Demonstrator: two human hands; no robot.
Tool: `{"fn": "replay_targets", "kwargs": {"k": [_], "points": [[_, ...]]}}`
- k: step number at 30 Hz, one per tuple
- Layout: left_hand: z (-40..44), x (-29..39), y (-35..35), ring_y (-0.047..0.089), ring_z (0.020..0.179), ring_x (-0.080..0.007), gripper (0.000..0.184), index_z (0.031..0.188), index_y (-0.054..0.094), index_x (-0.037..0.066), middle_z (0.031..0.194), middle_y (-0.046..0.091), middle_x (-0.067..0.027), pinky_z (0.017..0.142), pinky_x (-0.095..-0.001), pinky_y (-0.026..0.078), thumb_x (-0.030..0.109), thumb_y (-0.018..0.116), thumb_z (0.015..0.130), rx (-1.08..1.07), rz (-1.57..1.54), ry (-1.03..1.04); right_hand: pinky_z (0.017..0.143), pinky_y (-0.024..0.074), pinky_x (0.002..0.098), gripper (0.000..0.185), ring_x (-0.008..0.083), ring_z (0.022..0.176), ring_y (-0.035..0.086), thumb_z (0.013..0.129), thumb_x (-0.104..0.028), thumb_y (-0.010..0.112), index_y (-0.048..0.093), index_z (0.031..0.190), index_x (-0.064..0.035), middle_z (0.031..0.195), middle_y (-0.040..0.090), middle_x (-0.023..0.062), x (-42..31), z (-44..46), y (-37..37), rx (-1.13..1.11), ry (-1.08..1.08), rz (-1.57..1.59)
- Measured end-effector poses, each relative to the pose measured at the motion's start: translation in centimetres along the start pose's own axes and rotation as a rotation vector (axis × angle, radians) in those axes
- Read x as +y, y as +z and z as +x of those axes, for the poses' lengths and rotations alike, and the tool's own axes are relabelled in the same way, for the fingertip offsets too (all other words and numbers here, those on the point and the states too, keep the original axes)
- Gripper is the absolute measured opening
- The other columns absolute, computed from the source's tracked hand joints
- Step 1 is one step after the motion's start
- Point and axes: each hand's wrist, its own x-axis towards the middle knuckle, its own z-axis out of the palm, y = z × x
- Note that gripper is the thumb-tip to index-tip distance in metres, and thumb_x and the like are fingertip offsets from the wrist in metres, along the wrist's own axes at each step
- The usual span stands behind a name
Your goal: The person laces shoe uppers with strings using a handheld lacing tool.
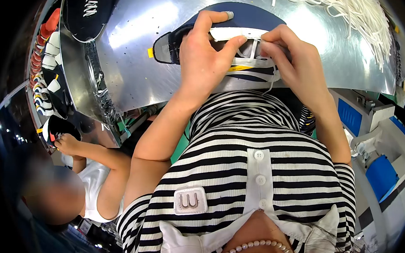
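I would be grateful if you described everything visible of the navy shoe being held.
The shoe is navy, seemingly fabric, with white bands and a yellow mark on its near side and a yellow tab at its left end. A white lace crosses its opening. Held crosswise over the metal table, it is gripped by the left hand; the right hand seems to pinch the lace.

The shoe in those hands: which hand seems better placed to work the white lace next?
Probably the right hand: its fingertips are close beside the white lace. The left hand spans the shoe, thumb at its white strip, index finger over the navy part, so seems better suited to steadying.
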Motion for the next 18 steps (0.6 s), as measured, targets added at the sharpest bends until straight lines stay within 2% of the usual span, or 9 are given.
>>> {"fn": "replay_targets", "kwargs": {"k": [6, 9, 15, 16, 18], "points": [[-0.3, 0.1, 0.3, 0.067, 0.084, -0.0125, 0.039, 0.115, 0.054, -0.002, 0.095, 0.071, -0.0124, 0.074, -0.0239, 0.053, 0.005, 0.075, 0.083, 0.030, 0.089, 0.056, 0.058, 0.0482, 0.0350, 0.011, 0.0273, 0.062, 0.064, 0.090, -0.013, 0.063, 0.058, 0.091, -0.0034, 0.069, 0.064, 0.0103, 0.0, 0.3, 0.1, 0.008, -0.056, -0.068], [-0.2, 0.2, 0.2, 0.067, 0.083, -0.0125, 0.039, 0.116, 0.054, -0.002, 0.095, 0.071, -0.0130, 0.074, -0.0240, 0.053, 0.005, 0.075, 0.083, 0.027, 0.103, 0.045, 0.056, 0.0475, 0.0361, 0.011, 0.0279, 0.060, 0.062, 0.090, -0.014, 0.063, 0.058, 0.090, -0.0037, 0.068, 0.063, 0.0110, -0.7, 0.0, -0.9, 0.008, 0.026, 0.005], [-0.2, -0.1, 0.4, 0.067, 0.083, -0.0123, 0.039, 0.117, 0.054, -0.003, 0.095, 0.071, -0.0133, 0.074, -0.0242, 0.053, 0.005, 0.073, 0.084, 0.026, 0.160, 0.104, 0.055, 0.0478, 0.0375, 0.012, 0.0289, 0.060, 0.063, 0.089, -0.014, 0.064, 0.058, 0.089, -0.0043, 0.066, 0.063, 0.0112, -0.4, 0.9, -0.2, -0.030, 0.014, -0.019], [-0.3, 0.2, 0.3, 0.067, 0.084, -0.0120, 0.039, 0.117, 0.053, -0.003, 0.096, 0.070, -0.0130, 0.074, -0.0243, 0.053, 0.005, 0.073, 0.085, 0.008, 0.173, 0.101, 0.055, 0.0485, 0.0383, 0.012, 0.0292, 0.061, 0.064, 0.089, -0.014, 0.063, 0.056, 0.091, -0.0048, 0.064, 0.063, 0.0106, -0.3, 1.2, 0.0, -0.050, -0.011, -0.095], [-0.8, 0.7, 0.8, 0.068, 0.084, -0.0165, 0.035, 0.118, 0.054, -0.002, 0.095, 0.070, -0.0134, 0.075, -0.0288, 0.053, 0.000, 0.066, 0.085, 0.011, 0.278, 0.241, 0.055, 0.0488, 0.0390, 0.014, 0.0300, 0.061, 0.064, 0.088, -0.014, 0.063, 0.054, 0.092, -0.0051, 0.065, 0.063, 0.0105, 0.0, 2.3, 1.2, -0.044, -0.087, -0.259]]}}
